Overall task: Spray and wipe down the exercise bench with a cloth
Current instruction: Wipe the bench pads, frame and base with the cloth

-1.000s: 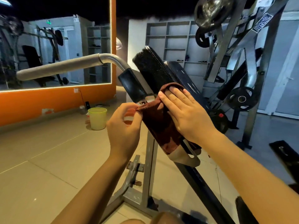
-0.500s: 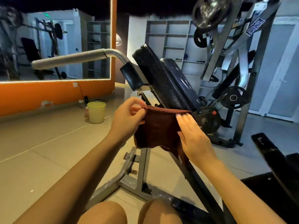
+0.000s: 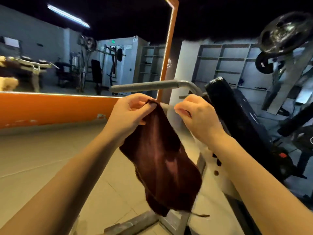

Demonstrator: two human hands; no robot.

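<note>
Since the cloth (image 3: 162, 158) has come off the bench (image 3: 237, 116) and now hangs from our left hand (image 3: 131, 114), which pinches its top corner, our right hand (image 3: 196, 116) seemingly pinching nothing, we judge wiping paused for refolding.

Dim room, motion blur; wide-angle distortion
</note>
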